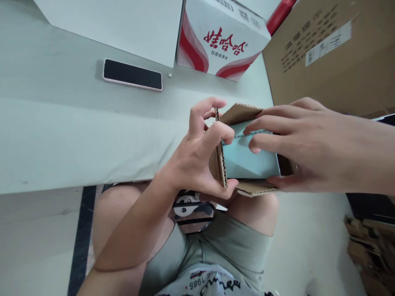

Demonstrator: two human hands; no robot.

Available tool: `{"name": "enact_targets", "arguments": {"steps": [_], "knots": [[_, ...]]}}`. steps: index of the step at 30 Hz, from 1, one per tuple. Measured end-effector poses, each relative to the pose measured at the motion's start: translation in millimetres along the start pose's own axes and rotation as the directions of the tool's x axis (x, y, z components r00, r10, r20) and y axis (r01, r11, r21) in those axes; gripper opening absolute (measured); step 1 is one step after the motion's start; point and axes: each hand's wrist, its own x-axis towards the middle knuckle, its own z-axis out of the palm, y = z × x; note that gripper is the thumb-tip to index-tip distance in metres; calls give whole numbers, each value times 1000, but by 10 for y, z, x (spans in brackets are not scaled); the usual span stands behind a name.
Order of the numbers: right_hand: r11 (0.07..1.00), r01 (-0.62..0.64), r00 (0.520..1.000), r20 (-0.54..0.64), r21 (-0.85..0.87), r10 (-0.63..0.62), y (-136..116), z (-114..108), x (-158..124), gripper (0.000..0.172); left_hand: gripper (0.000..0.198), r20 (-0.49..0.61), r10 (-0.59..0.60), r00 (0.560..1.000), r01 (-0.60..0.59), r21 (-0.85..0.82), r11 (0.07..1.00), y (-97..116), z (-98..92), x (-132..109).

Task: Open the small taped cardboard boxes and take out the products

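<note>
A small open cardboard box (pixel 249 190) is between my hands at the table's front edge, above my lap, its flaps standing out. Inside it lies a light blue box (pixel 251 164) with a line of dark print. My left hand (pixel 200 152) is closed around the left flap, fingers and thumb hooked over its corrugated edge. My right hand (pixel 293 139) reaches across the opening from the right, fingers spread and slightly bent. Two of its fingertips are over the light blue surface, and its thumb is by the near flap. Whether those fingertips press on the surface, I cannot tell.
A phone (pixel 132 75) lies on the pale table cover (pixel 55 119). Behind it stand a large white box (pixel 117 24) and a white-and-red carton (pixel 222 45). At the right is a big brown carton (pixel 333 57). Cardboard pieces (pixel 370 250) lie on the floor at lower right.
</note>
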Motion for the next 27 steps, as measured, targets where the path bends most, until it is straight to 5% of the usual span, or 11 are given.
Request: {"name": "enact_targets", "arguments": {"steps": [4,11,15,18,20,25,27], "knots": [[985,102,995,21,-139,-100,91,-101,-138,33,72,-16,8,1000,-8,-3,1000,-46,22,1],[989,47,997,-52,-142,-55,388,-137,-485,36,73,-159,144,977,-163,-113,980,-118,-93,73],[997,3,998,-56,-83,-8,460,-27,-599,30,64,-197,147,969,-162,-64,985,-247,-258,62],[998,-3,999,47,63,0,473,-25,-601,32,68,-128,83,988,-90,-46,995,-300,-341,34],[985,-20,996,95,169,4,487,-59,-579,34,74,-109,148,983,-152,-25,988,-334,-364,24],[996,-1,991,-133,88,12,471,10,-407,19,70,-80,224,971,-230,-62,971,-399,-353,40],[997,2,991,-135,79,9,437,108,-293,28,74,-119,232,965,-241,-66,968,-384,-345,50]]}}
